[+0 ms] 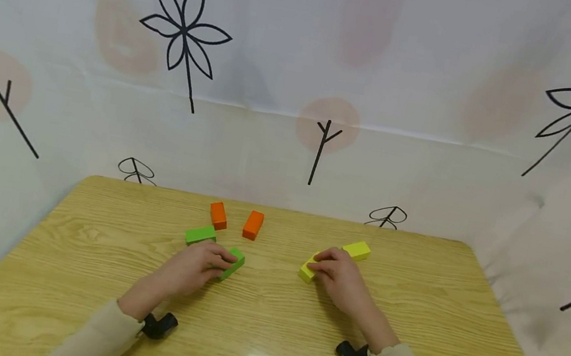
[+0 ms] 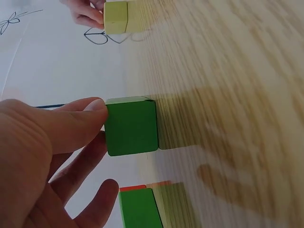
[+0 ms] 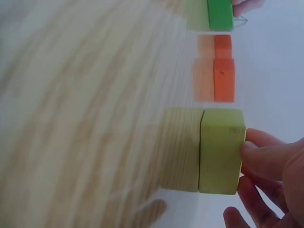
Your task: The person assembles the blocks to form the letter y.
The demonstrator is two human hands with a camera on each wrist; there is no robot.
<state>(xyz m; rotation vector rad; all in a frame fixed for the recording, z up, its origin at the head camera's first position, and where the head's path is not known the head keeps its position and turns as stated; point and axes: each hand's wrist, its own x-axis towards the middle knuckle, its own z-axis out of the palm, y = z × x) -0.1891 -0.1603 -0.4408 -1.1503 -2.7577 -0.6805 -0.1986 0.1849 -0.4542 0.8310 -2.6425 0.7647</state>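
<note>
My left hand (image 1: 193,268) reaches over a green block (image 1: 234,265) on the table and pinches it. In the left wrist view, the thumb lies at the upper corner of this green block (image 2: 131,127), the fingers at its far edge. My right hand (image 1: 341,280) pinches a yellow block (image 1: 307,271), its thumb on the edge of the yellow block (image 3: 221,152) in the right wrist view. A second green block (image 1: 201,234) lies just beyond my left hand. Behind my right fingers sits another yellow block (image 1: 356,250).
Two orange blocks, one on the left (image 1: 218,216) and one on the right (image 1: 253,225), lie toward the back of the wooden table (image 1: 263,313). A white cloth (image 1: 255,154) with plant drawings hangs behind and beside the table. Black wrist devices show under both sleeves.
</note>
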